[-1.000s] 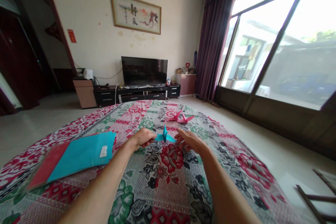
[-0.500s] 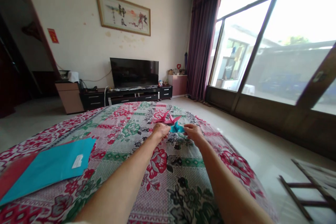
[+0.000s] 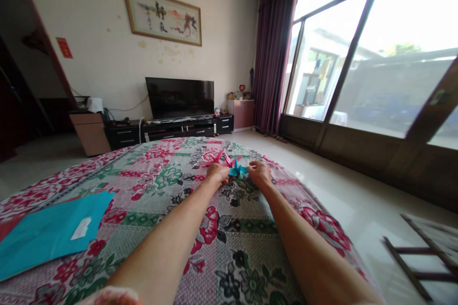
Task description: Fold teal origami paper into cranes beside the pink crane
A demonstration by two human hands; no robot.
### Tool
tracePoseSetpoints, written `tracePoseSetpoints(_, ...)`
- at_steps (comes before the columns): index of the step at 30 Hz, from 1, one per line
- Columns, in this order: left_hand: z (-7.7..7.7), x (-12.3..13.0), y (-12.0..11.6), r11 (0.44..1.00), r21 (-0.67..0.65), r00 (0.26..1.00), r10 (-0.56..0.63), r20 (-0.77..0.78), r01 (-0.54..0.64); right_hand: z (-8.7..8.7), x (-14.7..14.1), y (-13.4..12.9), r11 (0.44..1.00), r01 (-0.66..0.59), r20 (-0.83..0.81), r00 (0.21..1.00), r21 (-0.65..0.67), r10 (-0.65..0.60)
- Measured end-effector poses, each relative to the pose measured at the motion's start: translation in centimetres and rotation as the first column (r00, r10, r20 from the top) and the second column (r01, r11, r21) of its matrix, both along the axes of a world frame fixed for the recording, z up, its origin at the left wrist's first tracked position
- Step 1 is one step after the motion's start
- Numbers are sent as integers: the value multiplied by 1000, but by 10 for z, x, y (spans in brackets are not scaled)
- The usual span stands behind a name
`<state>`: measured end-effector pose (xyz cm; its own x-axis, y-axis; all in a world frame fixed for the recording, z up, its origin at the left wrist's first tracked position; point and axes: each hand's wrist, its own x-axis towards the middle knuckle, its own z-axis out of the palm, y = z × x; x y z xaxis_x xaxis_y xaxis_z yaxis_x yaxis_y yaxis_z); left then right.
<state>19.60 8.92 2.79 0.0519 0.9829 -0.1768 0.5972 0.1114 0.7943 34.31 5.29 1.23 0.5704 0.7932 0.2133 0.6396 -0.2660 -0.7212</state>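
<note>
A blue folded paper crane (image 3: 238,169) is stretched between my two hands, close to the far side of the round table. My left hand (image 3: 217,174) pinches its left tip, and my right hand (image 3: 260,171) has thumb and fingers closed at its right tip. Just behind it are pink paper cranes (image 3: 216,158) with pointed wings, partly covered by my left hand and the blue crane. To the left lies a stack of blue paper (image 3: 43,233) with a small white label (image 3: 82,228); red paper (image 3: 9,225) shows beneath it.
A floral cloth (image 3: 157,209) covers the round table. Beyond it stand a low black cabinet (image 3: 125,138) and a television (image 3: 181,97). A wooden-framed stool or chair (image 3: 415,250) is on the floor at right, near the large window (image 3: 386,76).
The view has shifted slightly, so the blue paper stack sits farther left. Both hands stay at the blue crane, which appears a little higher and farther left in the picture.
</note>
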Motion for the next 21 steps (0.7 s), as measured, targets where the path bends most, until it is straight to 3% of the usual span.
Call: tracePoseSetpoints(21, 4, -8, 5, 997, -75, 992, 42, 116, -34, -5, 8, 3, 998, 62, 31, 998, 16, -63)
